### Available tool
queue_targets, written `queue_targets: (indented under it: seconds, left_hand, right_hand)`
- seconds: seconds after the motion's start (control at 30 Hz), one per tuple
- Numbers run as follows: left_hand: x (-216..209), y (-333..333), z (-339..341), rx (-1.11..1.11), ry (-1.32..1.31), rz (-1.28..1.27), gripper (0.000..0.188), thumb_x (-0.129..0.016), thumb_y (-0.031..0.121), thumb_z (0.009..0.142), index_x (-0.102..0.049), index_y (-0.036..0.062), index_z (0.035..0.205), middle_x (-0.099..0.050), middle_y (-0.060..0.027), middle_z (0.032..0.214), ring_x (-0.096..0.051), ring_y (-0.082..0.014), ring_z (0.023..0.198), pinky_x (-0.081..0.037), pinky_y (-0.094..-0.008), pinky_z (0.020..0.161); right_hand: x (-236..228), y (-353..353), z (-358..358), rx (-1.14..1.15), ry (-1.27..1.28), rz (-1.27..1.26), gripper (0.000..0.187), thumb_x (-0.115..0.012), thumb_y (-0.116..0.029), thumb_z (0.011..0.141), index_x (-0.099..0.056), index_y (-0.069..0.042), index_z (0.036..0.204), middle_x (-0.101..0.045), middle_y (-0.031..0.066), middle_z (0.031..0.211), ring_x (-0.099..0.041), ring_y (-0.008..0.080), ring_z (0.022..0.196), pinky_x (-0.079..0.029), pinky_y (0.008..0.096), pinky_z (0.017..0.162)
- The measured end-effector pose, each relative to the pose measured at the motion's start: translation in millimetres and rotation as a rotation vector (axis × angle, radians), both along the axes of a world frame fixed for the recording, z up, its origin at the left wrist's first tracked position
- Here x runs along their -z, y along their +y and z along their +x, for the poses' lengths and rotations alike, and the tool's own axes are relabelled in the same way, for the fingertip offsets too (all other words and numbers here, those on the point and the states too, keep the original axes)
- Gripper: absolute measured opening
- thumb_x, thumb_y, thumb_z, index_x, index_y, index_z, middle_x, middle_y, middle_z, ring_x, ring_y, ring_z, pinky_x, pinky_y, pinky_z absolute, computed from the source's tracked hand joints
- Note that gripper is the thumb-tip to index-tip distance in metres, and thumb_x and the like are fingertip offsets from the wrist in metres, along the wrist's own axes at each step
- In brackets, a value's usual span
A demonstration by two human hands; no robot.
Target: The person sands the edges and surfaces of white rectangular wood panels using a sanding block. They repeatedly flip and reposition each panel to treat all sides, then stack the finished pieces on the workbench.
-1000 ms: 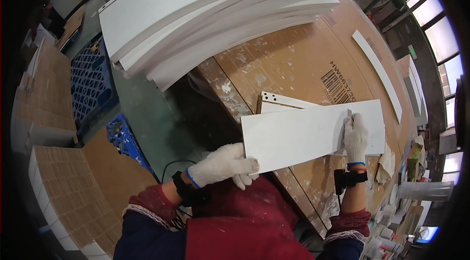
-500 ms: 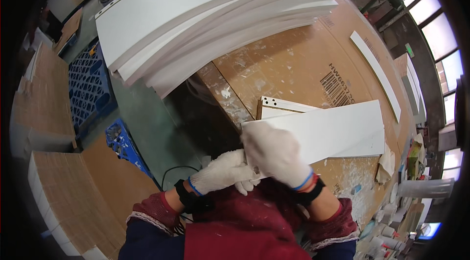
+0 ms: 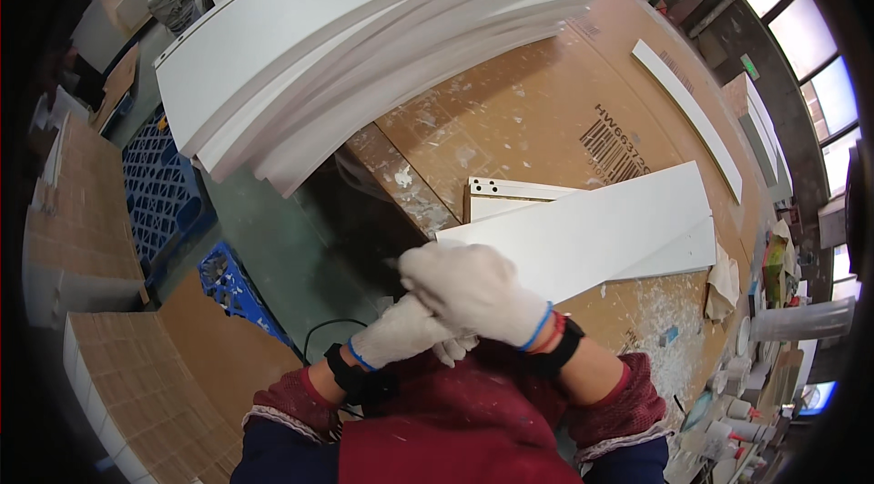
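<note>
A white board (image 3: 601, 229) lies slanted over other white pieces, its near left end under my gloved hands. My right hand (image 3: 473, 288) is closed in a fist over that end. A small, blurred grey bit shows beyond its knuckles, too unclear to name. Below and to the left, my left hand (image 3: 405, 334) is closed at the board's end, its fingertips curled beneath; the right hand hides much of this grip. Under the board, a white piece with dark holes (image 3: 484, 187) sticks out on the far side. Both hands wear white knit gloves with blue cuffs.
A tall stack of white panels (image 3: 364, 38) stands at the far left of the cardboard-covered table (image 3: 510, 120). A narrow white strip (image 3: 687, 120) lies to the right. Blue plastic crates (image 3: 164, 179) and stacked brown boards (image 3: 155, 393) are at left. A crumpled cloth (image 3: 722, 288) sits near the right edge.
My right hand has moved left and slightly away from me along the board's end, now covering part of my left hand. The whole view has shifted a little.
</note>
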State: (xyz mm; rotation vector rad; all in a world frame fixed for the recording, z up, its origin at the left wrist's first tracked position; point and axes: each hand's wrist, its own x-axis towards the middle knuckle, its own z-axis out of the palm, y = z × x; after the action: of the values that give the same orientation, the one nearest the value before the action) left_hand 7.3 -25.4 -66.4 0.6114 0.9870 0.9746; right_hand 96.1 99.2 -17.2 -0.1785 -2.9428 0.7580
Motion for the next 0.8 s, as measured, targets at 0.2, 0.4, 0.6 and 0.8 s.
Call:
queue_targets:
  seconds: [0.2, 0.4, 0.6, 0.8]
  left_hand:
    - [2.9, -2.5, 2.6, -0.01, -0.051, -0.024, 0.026, -0.06, 0.023, 0.097, -0.053, 0.0006, 0.108, -0.062, -0.0069, 0.084, -0.062, -0.0119, 0.067, -0.057, -0.0268, 0.059]
    - [-1.0, 0.6, 3.6, 0.009, -0.024, -0.062, 0.027, -0.06, 0.022, 0.096, -0.054, -0.0002, 0.109, -0.063, -0.008, 0.085, -0.064, -0.0129, 0.067, -0.057, -0.0265, 0.058]
    - [25.4, -7.3, 2.2, 0.104, 0.131, 0.065, 0.029, -0.06, 0.022, 0.096, -0.056, -0.0022, 0.112, -0.069, -0.0134, 0.091, -0.068, -0.0167, 0.07, -0.058, -0.0274, 0.058]
    - [20.6, -28.2, -18.9, -0.151, -0.073, -0.026, 0.024, -0.053, 0.015, 0.098, -0.057, -0.0023, 0.114, -0.068, -0.0149, 0.089, -0.068, -0.02, 0.071, -0.059, -0.0316, 0.06]
  right_hand:
    - [-9.2, 85.7, 70.0, 0.844, -0.074, 0.106, 0.021, -0.056, -0.027, 0.096, -0.067, -0.01, 0.101, -0.069, 0.0183, 0.085, -0.068, 0.0371, 0.079, -0.053, 0.0456, 0.07]
    - [7.9, 44.8, 32.7, 0.552, -0.102, 0.218, 0.013, -0.056, -0.019, 0.095, -0.059, -0.007, 0.099, -0.066, 0.0187, 0.087, -0.067, 0.0385, 0.078, -0.053, 0.0489, 0.066]
    - [7.0, -12.5, -3.5, -0.046, -0.082, 0.07, 0.012, -0.058, -0.019, 0.086, -0.06, -0.011, 0.094, -0.064, 0.0114, 0.083, -0.068, 0.0324, 0.073, -0.054, 0.0432, 0.063]
    - [10.1, 67.8, 92.6, 0.59, 0.124, 0.142, 0.015, -0.062, -0.024, 0.093, -0.063, -0.012, 0.101, -0.067, 0.0139, 0.086, -0.066, 0.0343, 0.072, -0.053, 0.0445, 0.064]
